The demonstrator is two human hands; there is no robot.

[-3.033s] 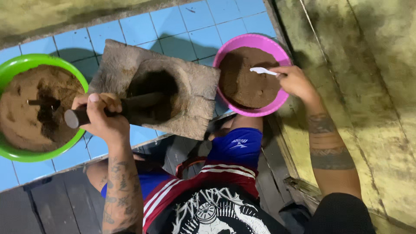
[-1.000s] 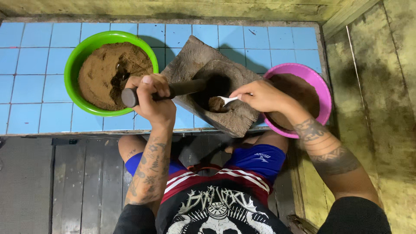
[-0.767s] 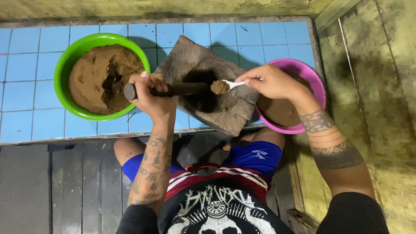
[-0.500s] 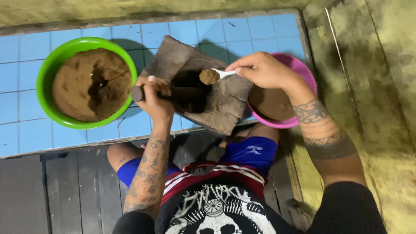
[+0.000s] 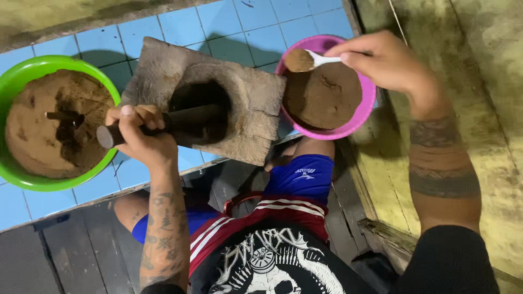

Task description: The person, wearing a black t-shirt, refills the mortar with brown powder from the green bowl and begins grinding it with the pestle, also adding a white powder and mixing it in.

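A view from above shows a seated person working over a floor of blue tiles (image 5: 229,16), with dark wooden planks nearer the body and a worn yellowish surface to the right. In the middle, on the tiles, sits a rough stone mortar block (image 5: 207,98) with a dark hollow at its centre. To its left stands a green bowl (image 5: 32,71) heaped with brown paste, a small dark stick poking out of it. To the block's right, just beside it, a pink bowl (image 5: 368,109) holds a mound of darker brown paste.

The left hand (image 5: 139,136) is wrapped tightly around a dark pestle (image 5: 180,122), which lies tilted with its far end inside the mortar's hollow. The right hand (image 5: 384,60) hovers above the pink bowl, fingers pinched on the handle of a small white spoon (image 5: 321,59). The spoon carries a lump of brown paste over the bowl's left rim.
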